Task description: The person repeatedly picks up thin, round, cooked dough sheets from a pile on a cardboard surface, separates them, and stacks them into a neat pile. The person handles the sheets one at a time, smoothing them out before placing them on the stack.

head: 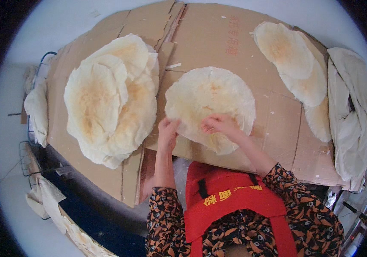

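Note:
A round, thin flatbread [212,93] with light brown patches lies on flattened cardboard [202,35] before me. My left hand [169,128] pinches the bread's near left edge between bent fingers. Over the near right part of the same bread is my right hand [218,123], slightly blurred, with curled fingers; whether it grips anything cannot be told. To the left lies a pile of overlapping flatbreads [106,99]. Several more flatbreads [286,51] overlap at the far right.
Crumpled pale cloth [350,112] lies along the cardboard's right edge. At the left edge is another pale bundle [37,112] by a dark metal frame. More thin pale pieces [77,237] lie at the lower left. A red apron [235,196] is close to the cardboard's near edge.

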Tool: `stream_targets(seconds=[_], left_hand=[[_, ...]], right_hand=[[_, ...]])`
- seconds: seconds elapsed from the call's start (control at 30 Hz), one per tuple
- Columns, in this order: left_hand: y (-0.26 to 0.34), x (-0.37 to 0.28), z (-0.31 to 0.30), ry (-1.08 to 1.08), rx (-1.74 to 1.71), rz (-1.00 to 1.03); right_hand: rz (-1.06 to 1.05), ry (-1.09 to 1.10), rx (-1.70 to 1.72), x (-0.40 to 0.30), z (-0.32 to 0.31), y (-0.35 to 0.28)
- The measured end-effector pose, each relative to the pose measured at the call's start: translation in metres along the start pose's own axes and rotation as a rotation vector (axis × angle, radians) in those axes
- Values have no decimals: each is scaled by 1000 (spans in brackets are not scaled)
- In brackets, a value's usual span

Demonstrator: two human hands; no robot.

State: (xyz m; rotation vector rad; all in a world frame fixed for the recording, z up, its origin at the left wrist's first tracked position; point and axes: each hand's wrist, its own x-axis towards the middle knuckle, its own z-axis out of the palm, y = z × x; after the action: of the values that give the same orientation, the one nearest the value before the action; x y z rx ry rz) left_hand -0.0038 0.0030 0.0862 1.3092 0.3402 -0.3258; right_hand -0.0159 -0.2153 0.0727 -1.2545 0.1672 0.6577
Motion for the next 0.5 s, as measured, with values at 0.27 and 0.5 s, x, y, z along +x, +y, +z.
stream_targets(seconds=[0.27, 0.5], left_hand=[[335, -20, -32, 251, 1034, 877], [423, -40, -69, 928, 1661, 1519]], right_hand=[[-164, 399, -88, -9, -72, -52], [-179, 563, -199, -48, -104, -57]])
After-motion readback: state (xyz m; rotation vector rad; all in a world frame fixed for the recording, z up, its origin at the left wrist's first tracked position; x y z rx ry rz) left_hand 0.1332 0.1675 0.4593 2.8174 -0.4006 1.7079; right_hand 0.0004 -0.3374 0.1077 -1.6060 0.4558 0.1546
